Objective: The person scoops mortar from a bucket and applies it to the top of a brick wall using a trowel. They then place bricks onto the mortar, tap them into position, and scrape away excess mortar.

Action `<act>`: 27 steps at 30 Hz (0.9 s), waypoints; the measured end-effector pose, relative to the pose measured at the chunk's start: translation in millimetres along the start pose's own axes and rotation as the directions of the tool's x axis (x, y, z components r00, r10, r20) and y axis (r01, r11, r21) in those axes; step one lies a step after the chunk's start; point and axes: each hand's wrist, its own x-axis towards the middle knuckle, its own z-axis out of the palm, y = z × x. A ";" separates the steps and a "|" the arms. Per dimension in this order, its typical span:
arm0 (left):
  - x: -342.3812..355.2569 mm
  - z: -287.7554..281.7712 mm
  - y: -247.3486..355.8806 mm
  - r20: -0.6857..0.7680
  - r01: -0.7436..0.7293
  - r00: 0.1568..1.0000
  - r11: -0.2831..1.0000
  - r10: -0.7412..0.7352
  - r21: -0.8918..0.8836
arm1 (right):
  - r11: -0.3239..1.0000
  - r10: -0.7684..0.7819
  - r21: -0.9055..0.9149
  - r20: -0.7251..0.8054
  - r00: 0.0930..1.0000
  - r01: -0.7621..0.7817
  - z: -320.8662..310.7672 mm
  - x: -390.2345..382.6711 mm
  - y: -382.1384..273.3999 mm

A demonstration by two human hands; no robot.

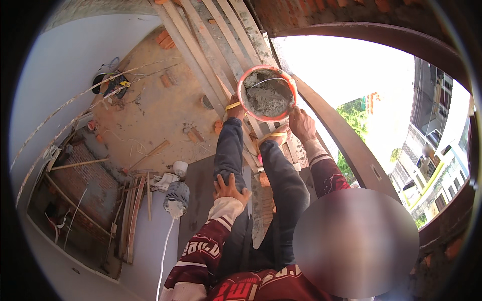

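Note:
An orange-red bucket (290,83) holds wet grey mortar (271,100), with a thin wire handle lying across it. It stands on the planks in front of my feet. My right hand (302,124) is closed on the near right side of its rim. My left hand (230,190) rests on my left knee, fingers spread, with nothing in it. My feet (278,135), in sandals with yellow straps, are just left of and below the bucket.
Long wooden planks (201,45) run away ahead. Far below on the left lies a dusty floor (145,110) with loose bricks (167,39) and cables. Beside my left arm hangs a grey rounded device (176,196) with a white cord. A curved opening to outdoors is at right, edged by a frame (346,135).

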 end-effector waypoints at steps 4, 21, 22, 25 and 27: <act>0.9 1.6 0.6 0.001 0.009 1.000 0.999 -0.009 0.033 | 0.994 -0.015 0.107 0.219 0.976 -0.009 30.7 29.8 -26.4; -1.6 2.1 1.2 -0.056 -0.014 0.998 0.999 0.015 0.033 | 0.787 -0.010 0.603 0.226 0.974 -0.132 34.7 -16.3 -20.6; -2.2 -1.0 2.1 -0.052 -0.009 0.999 0.999 0.011 0.033 | 0.797 0.021 0.584 0.223 0.974 -0.151 20.3 -25.1 -19.8; -1.9 -9.4 4.3 -0.078 -0.017 0.997 1.000 0.018 0.016 | 0.714 0.043 0.688 0.142 0.989 -0.130 -36.8 -70.1 -22.2; 1.6 -13.9 4.5 -0.121 -0.045 0.992 0.999 0.047 0.020 | 0.718 0.051 0.685 0.119 0.992 -0.119 -83.9 -107.4 -26.5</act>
